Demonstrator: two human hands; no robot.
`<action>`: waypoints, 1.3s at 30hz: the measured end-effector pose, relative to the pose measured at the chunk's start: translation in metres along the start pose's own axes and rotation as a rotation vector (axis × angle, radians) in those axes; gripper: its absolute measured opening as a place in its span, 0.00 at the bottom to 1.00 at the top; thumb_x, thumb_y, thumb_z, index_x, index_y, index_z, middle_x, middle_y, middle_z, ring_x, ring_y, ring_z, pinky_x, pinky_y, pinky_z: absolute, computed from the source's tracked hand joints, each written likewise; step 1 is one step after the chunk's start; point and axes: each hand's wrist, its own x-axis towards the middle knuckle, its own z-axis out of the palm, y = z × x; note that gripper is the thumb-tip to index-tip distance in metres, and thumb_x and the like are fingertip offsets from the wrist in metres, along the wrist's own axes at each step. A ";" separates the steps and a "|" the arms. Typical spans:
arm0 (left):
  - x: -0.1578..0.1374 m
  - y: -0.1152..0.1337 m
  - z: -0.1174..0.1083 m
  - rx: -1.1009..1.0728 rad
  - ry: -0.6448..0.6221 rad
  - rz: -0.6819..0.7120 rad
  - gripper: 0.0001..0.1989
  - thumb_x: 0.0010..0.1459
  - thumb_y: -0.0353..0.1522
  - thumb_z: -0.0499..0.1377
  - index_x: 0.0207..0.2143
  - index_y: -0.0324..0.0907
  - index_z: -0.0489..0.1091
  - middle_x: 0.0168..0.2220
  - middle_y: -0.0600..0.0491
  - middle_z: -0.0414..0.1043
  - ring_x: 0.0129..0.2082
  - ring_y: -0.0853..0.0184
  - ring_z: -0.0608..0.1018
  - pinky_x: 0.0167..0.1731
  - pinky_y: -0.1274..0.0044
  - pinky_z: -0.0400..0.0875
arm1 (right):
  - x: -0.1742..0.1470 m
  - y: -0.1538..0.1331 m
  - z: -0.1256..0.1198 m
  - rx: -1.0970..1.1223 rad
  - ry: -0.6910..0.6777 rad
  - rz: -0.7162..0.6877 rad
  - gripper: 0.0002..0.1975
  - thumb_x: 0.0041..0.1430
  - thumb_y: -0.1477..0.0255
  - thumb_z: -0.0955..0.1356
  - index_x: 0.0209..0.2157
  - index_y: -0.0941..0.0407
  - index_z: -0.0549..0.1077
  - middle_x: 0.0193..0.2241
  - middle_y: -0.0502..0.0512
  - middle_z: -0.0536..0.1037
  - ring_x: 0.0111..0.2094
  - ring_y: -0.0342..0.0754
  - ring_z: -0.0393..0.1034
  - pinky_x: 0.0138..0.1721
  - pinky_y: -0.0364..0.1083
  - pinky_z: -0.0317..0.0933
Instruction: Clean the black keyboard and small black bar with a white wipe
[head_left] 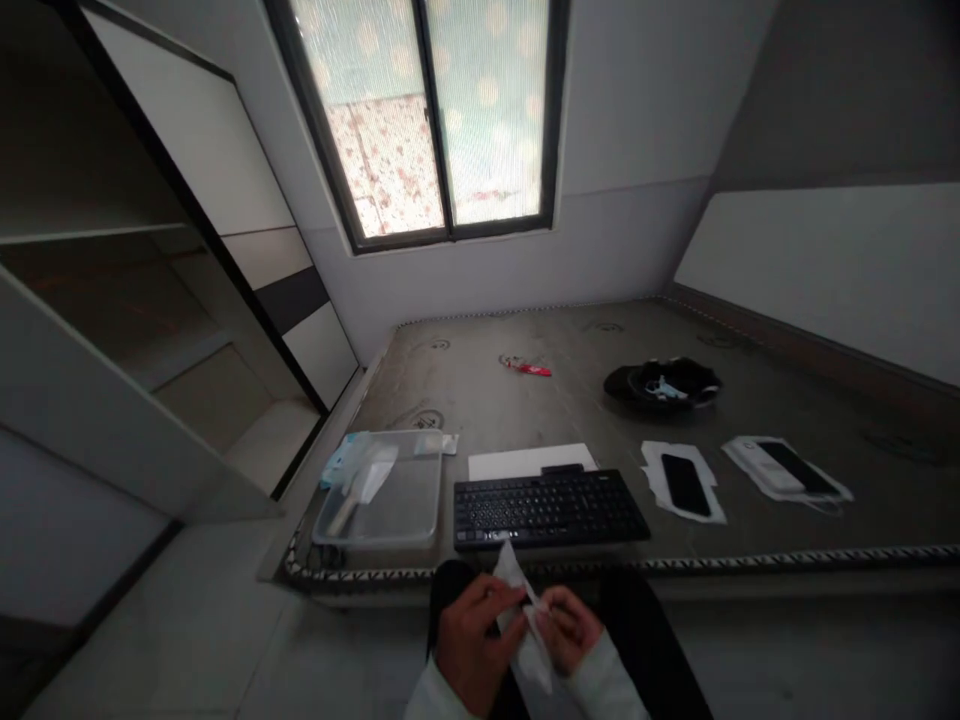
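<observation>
A crumpled white tissue (534,660) is pinched between my two hands, low in the view above my knees. My left hand (474,635) closes on it with thumb and fingers. From the other side, my right hand (568,625) grips it with bent fingers. Whether something small lies inside the tissue cannot be made out. Just beyond my hands, on the mattress edge, rests a black keyboard (551,508). Behind the keyboard lies a flat white sheet (525,463), partly covered by it.
A clear plastic tray (431,500) with a brush-like tool (349,505) stands left on the mattress (465,380). To the right lie a black phone (684,484) and another phone (796,467), both on white wipes. Farther back are a black cap (630,390) and a red-tagged item (534,370).
</observation>
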 end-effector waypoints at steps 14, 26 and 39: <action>-0.002 -0.010 0.004 0.062 0.019 -0.084 0.11 0.54 0.34 0.62 0.41 0.47 0.76 0.37 0.54 0.80 0.24 0.76 0.77 0.30 0.84 0.75 | 0.008 0.006 -0.030 -0.054 0.187 -0.020 0.31 0.34 0.49 0.80 0.27 0.56 0.66 0.20 0.53 0.74 0.20 0.43 0.65 0.20 0.37 0.58; 0.002 -0.050 0.009 0.036 -0.054 -0.261 0.11 0.54 0.35 0.61 0.40 0.48 0.76 0.39 0.54 0.80 0.38 0.68 0.80 0.41 0.76 0.75 | 0.018 0.027 -0.057 -0.595 0.154 -0.566 0.18 0.63 0.54 0.63 0.31 0.54 0.71 0.31 0.54 0.71 0.35 0.51 0.67 0.37 0.46 0.62; 0.005 -0.101 0.037 -0.138 0.011 -0.648 0.12 0.49 0.38 0.63 0.36 0.44 0.75 0.29 0.57 0.76 0.17 0.78 0.65 0.22 0.81 0.62 | 0.031 0.068 -0.073 -0.703 -0.116 -0.505 0.12 0.63 0.65 0.62 0.29 0.54 0.73 0.29 0.53 0.73 0.33 0.49 0.69 0.37 0.44 0.62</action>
